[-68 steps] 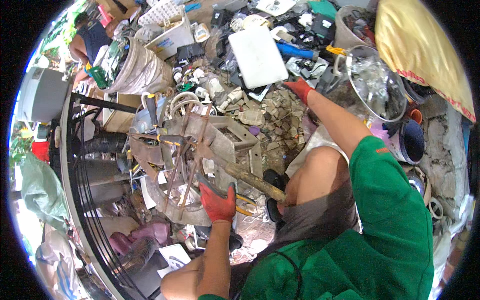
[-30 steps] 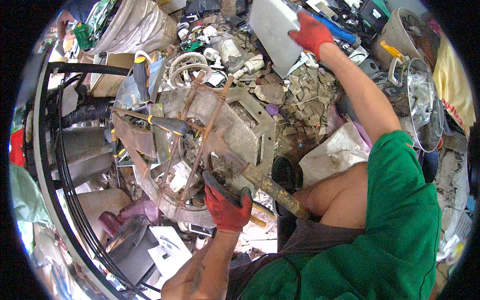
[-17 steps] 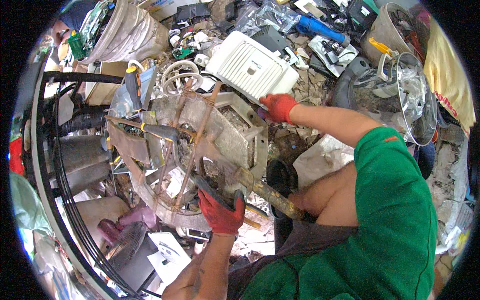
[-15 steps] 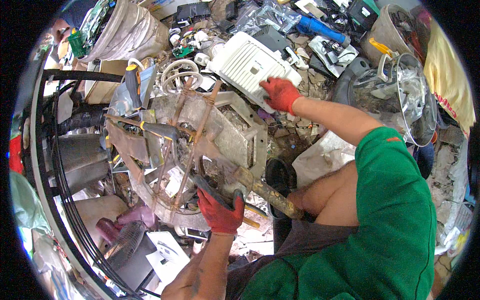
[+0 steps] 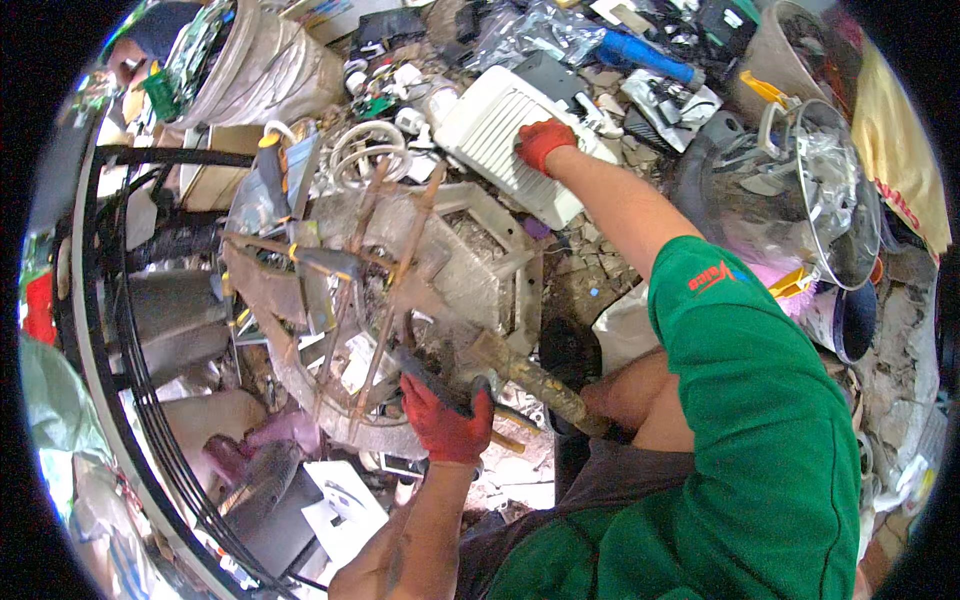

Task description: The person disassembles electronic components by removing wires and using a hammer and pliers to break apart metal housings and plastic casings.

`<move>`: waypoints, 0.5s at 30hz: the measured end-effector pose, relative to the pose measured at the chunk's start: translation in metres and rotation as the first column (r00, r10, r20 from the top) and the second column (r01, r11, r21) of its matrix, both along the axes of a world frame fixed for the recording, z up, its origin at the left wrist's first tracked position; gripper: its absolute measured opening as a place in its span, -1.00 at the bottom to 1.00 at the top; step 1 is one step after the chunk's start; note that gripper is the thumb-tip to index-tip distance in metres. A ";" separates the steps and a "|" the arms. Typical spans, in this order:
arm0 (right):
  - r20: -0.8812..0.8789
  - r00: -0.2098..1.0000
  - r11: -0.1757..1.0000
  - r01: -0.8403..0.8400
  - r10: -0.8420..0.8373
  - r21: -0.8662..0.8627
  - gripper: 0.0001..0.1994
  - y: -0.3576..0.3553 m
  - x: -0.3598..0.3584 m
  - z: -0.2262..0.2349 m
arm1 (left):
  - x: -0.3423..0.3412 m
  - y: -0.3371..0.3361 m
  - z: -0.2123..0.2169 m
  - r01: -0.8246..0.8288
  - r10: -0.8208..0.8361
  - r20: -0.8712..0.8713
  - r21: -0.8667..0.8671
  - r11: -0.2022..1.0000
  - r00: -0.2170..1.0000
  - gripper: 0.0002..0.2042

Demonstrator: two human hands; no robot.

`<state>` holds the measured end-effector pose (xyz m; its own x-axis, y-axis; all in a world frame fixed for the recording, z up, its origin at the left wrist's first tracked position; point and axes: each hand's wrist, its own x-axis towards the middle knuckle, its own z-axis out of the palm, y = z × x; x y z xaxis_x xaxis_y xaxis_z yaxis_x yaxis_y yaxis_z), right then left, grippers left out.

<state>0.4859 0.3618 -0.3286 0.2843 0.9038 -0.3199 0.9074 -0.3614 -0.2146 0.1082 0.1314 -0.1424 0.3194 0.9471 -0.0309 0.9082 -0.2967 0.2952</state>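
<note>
My left hand [image 5: 445,425], in a red glove with dark fingertips, rests at the near side of a worn grey metal stand [image 5: 490,215]. Its thumb and fingers are spread apart around no visible object. Just right of the thumb, yellow tool handles [image 5: 508,438] stick out. A thick, worn wooden handle [image 5: 535,382] lies slanting across the stand's near right part. Farther off, my right hand [image 5: 545,145], also red-gloved, is closed against the slatted face of a white plastic casing [image 5: 480,120]; its fingertips are mostly hidden.
Rusty bars [image 5: 400,260] cross the stand, with a black-and-yellow screwdriver [image 5: 325,262] beside them. A black metal frame [image 5: 110,330] borders the left. Buckets [image 5: 285,75] and a clear bin of plastic scraps [image 5: 820,190] stand around. A blue tube [image 5: 650,60] lies among electronic scrap.
My right hand has moved farther away over the white casing, from its near right part onto the middle of the slats, and its fingers have curled more. My left hand stays by the stand.
</note>
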 end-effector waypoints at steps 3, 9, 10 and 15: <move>0.002 0.998 0.998 0.057 -0.057 0.016 -0.58 0.008 0.006 -0.027 | 0.001 -0.002 -0.010 -0.023 0.023 0.033 0.005 1.000 0.999 0.01; 0.088 0.983 0.985 -0.152 0.159 -0.082 -0.47 -0.028 0.008 0.014 | 0.004 0.007 0.014 -0.059 0.058 -0.021 -0.075 0.995 0.998 -0.08; 0.099 0.974 0.978 -0.202 0.206 -0.051 -0.45 -0.038 0.023 0.024 | 0.007 0.010 0.018 -0.048 0.049 0.013 -0.060 0.997 0.999 -0.09; 0.122 0.960 0.954 -0.268 0.252 0.136 -0.46 -0.078 0.042 0.097 | 0.003 0.005 0.024 -0.064 0.065 0.067 -0.019 0.998 0.996 -0.09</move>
<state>0.5281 0.2834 -0.2317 0.0571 0.9859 -0.1571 0.9855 -0.0808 -0.1489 0.1111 0.1363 -0.1187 0.2598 0.9653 -0.0275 0.9030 -0.2327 0.3613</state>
